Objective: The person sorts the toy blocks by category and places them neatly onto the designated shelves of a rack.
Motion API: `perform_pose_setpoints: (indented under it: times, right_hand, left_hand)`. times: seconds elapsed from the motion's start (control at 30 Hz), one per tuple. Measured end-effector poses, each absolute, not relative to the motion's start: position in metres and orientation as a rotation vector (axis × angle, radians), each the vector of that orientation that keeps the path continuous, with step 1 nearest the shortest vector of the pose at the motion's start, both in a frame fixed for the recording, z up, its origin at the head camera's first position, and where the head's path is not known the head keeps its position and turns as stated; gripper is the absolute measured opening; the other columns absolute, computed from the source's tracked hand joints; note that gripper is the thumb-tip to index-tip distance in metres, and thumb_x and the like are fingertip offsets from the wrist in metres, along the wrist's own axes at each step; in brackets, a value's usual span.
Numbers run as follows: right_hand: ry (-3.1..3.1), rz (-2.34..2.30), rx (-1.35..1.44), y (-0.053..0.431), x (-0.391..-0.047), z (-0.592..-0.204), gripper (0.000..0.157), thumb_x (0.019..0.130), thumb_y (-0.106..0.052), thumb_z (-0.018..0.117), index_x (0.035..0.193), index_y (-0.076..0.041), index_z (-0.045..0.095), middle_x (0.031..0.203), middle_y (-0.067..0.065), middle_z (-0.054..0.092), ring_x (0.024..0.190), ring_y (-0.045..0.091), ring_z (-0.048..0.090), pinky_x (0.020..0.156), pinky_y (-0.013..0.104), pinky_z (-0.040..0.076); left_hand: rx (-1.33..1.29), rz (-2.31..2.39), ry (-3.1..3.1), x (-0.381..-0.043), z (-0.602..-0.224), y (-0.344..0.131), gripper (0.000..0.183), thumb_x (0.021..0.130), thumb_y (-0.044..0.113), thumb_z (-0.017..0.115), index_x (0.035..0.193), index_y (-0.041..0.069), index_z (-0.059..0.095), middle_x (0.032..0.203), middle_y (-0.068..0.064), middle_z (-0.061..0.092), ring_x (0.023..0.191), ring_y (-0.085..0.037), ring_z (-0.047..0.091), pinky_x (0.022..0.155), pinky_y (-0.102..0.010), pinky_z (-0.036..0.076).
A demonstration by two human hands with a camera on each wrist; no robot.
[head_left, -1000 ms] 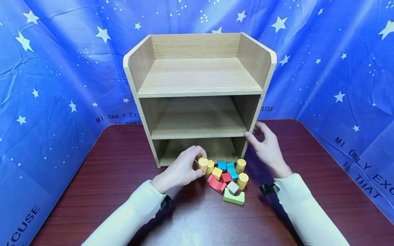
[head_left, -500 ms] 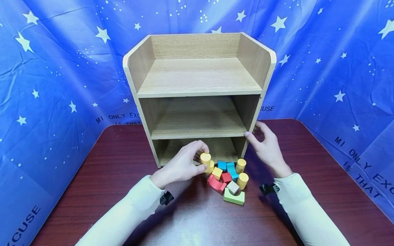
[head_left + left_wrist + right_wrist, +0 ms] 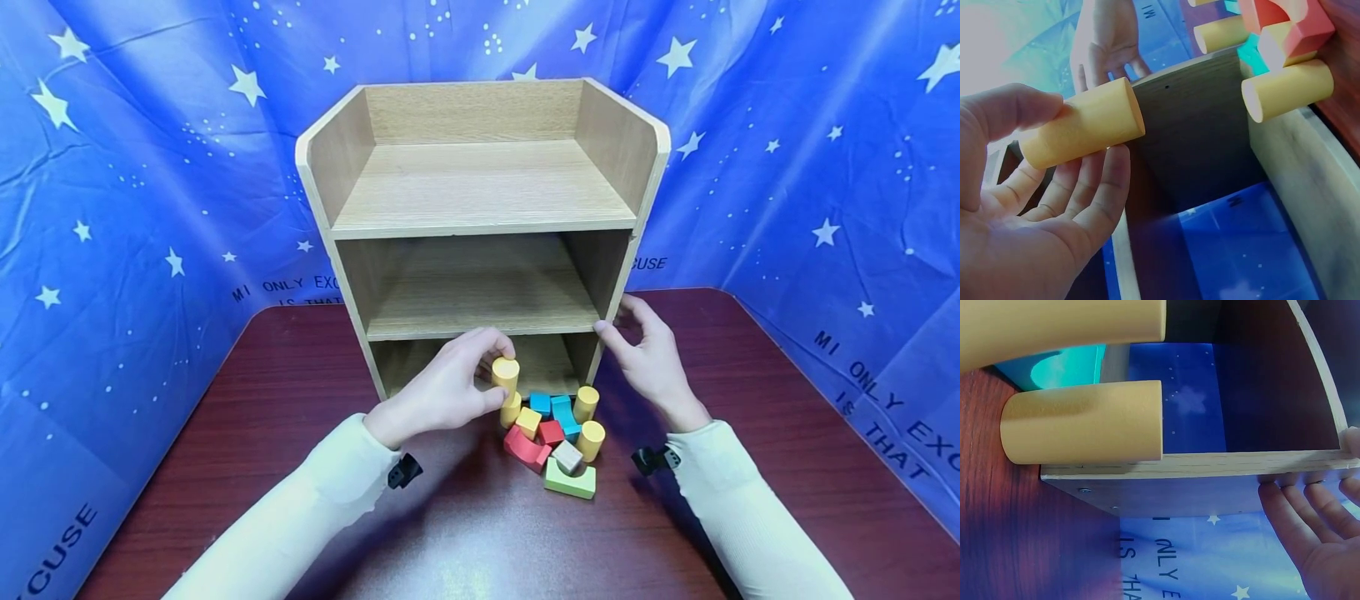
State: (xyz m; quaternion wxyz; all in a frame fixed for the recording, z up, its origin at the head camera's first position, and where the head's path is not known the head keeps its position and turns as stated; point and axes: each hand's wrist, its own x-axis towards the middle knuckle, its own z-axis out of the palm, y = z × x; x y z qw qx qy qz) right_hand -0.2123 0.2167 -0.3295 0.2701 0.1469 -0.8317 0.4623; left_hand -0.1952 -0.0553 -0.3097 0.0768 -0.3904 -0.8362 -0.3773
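Note:
My left hand (image 3: 448, 390) pinches a yellow cylinder block (image 3: 506, 375) between thumb and fingers. In the left wrist view the held cylinder (image 3: 1085, 124) is lifted clear, thumb on one side and fingertips on the other. Just below it in the head view stands another yellow cylinder (image 3: 511, 412). My right hand (image 3: 649, 358) holds the right side panel of the wooden shelf (image 3: 483, 225), thumb on the front edge and fingers along the outer face. In the right wrist view those fingers (image 3: 1300, 515) lie nearly straight against the panel.
Before the shelf lie a yellow cube (image 3: 528, 422), a red arch (image 3: 527, 450), a red cube (image 3: 551, 432), blue blocks (image 3: 561, 410), a pale cube (image 3: 567, 456) and a green arch (image 3: 570, 481). Two yellow cylinders (image 3: 591, 440) stand at the right. A starry blue curtain (image 3: 150, 167) surrounds the table (image 3: 300, 358).
My left hand has lifted the yellow cylinder off the table, raising it and shifting slightly right, above the neighbouring cylinder. My right hand stays at the shelf's side.

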Motion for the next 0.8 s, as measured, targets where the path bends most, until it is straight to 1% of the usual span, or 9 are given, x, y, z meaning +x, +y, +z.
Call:
perform_pose_setpoints:
  times: [0.07,0.17,0.33,0.5,0.63,0.8]
  right_hand:
    - [-2.242,1.242,0.397,0.219,-0.216,-0.333,0.037,0.089,-0.004,0.064,0.123,0.005,0.055,0.106,0.02,0.063,0.092,0.003,0.054,0.08,0.017,0.045]
    - [-2.241,1.24,0.397,0.225,-0.225,-0.343,0.038,0.089,-0.007,0.065,0.125,0.001,0.056,0.107,0.016,0.064,0.092,0.002,0.054,0.08,0.016,0.045]
    - [-2.24,1.246,0.394,0.233,-0.236,-0.356,0.039,0.089,-0.014,0.067,0.126,-0.006,0.057,0.108,0.01,0.064,0.093,0.001,0.055,0.081,0.014,0.045]
    - [-2.219,1.262,0.417,0.234,-0.238,-0.357,0.039,0.089,-0.015,0.067,0.126,-0.006,0.057,0.108,0.01,0.064,0.094,0.002,0.055,0.082,0.014,0.044]
    - [-2.223,1.262,0.409,0.234,-0.237,-0.357,0.039,0.089,-0.016,0.067,0.126,-0.005,0.057,0.107,0.01,0.064,0.094,0.002,0.055,0.081,0.015,0.044]
    - [-2.226,1.267,0.402,0.233,-0.236,-0.356,0.039,0.09,-0.016,0.067,0.126,-0.005,0.057,0.106,0.011,0.064,0.093,0.003,0.055,0.081,0.015,0.045]
  left_hand:
    - [-1.179,-1.116,-2.498,-0.196,-0.307,-0.055,0.033,0.072,0.0,0.071,0.099,0.011,0.054,0.094,0.002,0.055,0.086,-0.009,0.058,0.078,-0.026,0.049]
    - [-1.182,-1.139,-2.502,-0.196,-0.302,-0.054,0.034,0.073,-0.001,0.071,0.1,0.01,0.054,0.094,0.002,0.056,0.086,-0.009,0.058,0.077,-0.025,0.05]
    - [-1.176,-1.312,-2.512,-0.196,-0.293,-0.052,0.035,0.074,-0.004,0.07,0.102,0.008,0.053,0.095,-0.002,0.057,0.085,-0.012,0.059,0.075,-0.026,0.053]
    - [-1.183,-1.427,-2.484,-0.196,-0.282,-0.051,0.034,0.074,-0.007,0.068,0.102,0.007,0.053,0.095,-0.005,0.058,0.083,-0.014,0.061,0.074,-0.026,0.054]
    - [-1.192,-1.412,-2.465,-0.195,-0.274,-0.048,0.034,0.074,-0.007,0.068,0.1,0.008,0.053,0.095,-0.003,0.057,0.082,-0.013,0.061,0.073,-0.025,0.054]
    - [-1.238,-1.324,-2.428,-0.195,-0.263,-0.044,0.034,0.074,-0.007,0.069,0.099,0.009,0.052,0.095,0.0,0.054,0.086,-0.01,0.059,0.075,-0.024,0.054]
